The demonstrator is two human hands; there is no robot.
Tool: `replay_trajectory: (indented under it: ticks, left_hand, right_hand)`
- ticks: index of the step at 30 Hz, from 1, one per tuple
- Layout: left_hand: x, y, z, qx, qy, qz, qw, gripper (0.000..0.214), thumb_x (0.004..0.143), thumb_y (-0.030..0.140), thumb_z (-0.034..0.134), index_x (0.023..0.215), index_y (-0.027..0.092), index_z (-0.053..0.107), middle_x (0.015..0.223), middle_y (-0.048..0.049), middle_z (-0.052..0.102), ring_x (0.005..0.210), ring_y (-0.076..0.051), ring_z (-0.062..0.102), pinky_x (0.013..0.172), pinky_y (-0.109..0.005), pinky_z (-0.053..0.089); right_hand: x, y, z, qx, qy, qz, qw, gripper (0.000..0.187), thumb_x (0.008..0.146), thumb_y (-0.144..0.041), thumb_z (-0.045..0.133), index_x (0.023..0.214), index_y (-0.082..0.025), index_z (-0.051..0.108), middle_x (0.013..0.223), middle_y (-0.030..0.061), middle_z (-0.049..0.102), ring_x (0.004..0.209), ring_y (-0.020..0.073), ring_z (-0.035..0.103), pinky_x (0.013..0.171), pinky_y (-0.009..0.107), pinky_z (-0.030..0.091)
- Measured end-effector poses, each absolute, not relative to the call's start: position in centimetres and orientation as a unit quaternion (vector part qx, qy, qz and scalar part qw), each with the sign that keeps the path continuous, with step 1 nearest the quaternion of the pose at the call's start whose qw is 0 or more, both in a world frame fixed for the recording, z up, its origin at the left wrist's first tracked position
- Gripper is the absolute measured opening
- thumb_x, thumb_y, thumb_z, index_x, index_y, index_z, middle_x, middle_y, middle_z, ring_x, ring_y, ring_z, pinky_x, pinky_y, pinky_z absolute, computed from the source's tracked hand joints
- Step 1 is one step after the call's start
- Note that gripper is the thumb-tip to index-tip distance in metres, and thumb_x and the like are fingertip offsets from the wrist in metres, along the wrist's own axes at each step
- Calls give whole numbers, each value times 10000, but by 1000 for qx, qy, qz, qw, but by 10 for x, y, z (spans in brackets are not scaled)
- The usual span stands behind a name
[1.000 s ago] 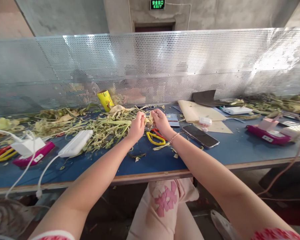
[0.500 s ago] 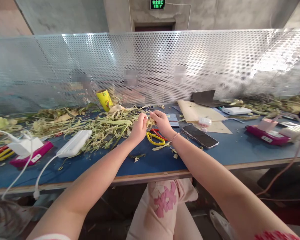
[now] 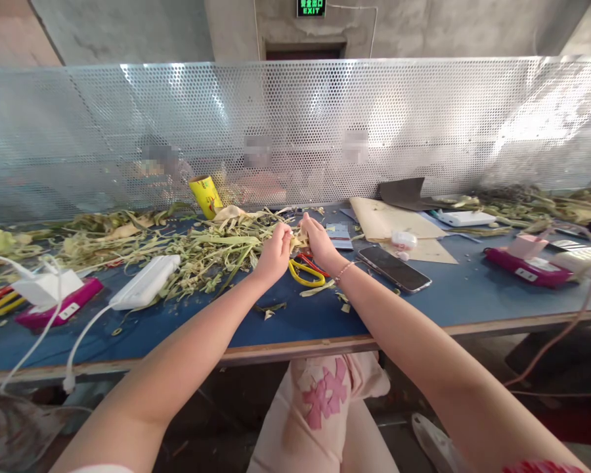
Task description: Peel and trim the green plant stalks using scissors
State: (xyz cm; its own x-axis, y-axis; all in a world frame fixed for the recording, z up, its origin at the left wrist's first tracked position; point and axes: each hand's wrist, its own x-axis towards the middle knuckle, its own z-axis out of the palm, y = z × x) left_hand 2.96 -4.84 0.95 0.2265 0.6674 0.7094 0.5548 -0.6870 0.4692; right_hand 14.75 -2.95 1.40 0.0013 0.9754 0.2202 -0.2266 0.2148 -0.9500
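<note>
My left hand (image 3: 274, 253) and my right hand (image 3: 320, 244) are close together above the blue table, fingers curled. Between them shows a pale yellowish piece of dried plant (image 3: 298, 243), partly hidden by the fingers. A tiny white bit is at my left fingertips; I cannot make out what it is. Left of my left hand spreads a heap of dried stems and leaves (image 3: 221, 246). Just below my hands lie scissors (image 3: 307, 276) with yellow and red handles. A bracelet circles my right wrist.
To the right lie a phone (image 3: 394, 268), beige paper sheets (image 3: 391, 220) and a small white case (image 3: 404, 240). On the left are a white power bank (image 3: 148, 282) with its cable and a magenta power strip (image 3: 62, 309). A yellow tube (image 3: 205, 196) stands before the perforated metal screen (image 3: 295, 112).
My right hand's fingers have shifted and now point more upward, showing more of the pale plant piece between the hands. My left hand has barely moved.
</note>
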Motion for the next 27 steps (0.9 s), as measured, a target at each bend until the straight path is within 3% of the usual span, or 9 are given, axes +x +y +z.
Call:
replay_trajectory:
  ticks: [5,13,21,27]
  left_hand:
    - [29,-48,9,765,409,496,39,83,862,206,320,794,213,368,541,48,405,476,-99,431,518,-223,313]
    - [29,-45,7,754,421,504,25,62,862,208,310,815,217,349,587,30,447,514,-110,455,533,-231,330]
    - [32,-52,8,746,447,493,11,60,860,236,309,830,213,356,619,17,467,512,-115,447,514,-237,293]
    - [34,-50,9,731,436,524,35,73,859,239,332,796,217,361,588,27,439,515,-112,438,524,-238,297]
  right_hand:
    - [145,-31,11,-373,-547,482,574,419,724,-580,470,587,-187,426,460,-62,338,400,60,321,391,206,267]
    - [147,-27,8,-453,-620,228,599,490,772,-574,387,485,-192,273,440,-53,264,448,62,248,433,221,214]
    - [143,-35,7,-441,-615,274,593,434,806,-551,348,552,-199,368,438,-47,362,393,82,350,418,222,270]
    - [143,-32,10,-444,-619,209,612,416,825,-483,357,538,-189,419,465,-38,373,480,90,345,485,227,268]
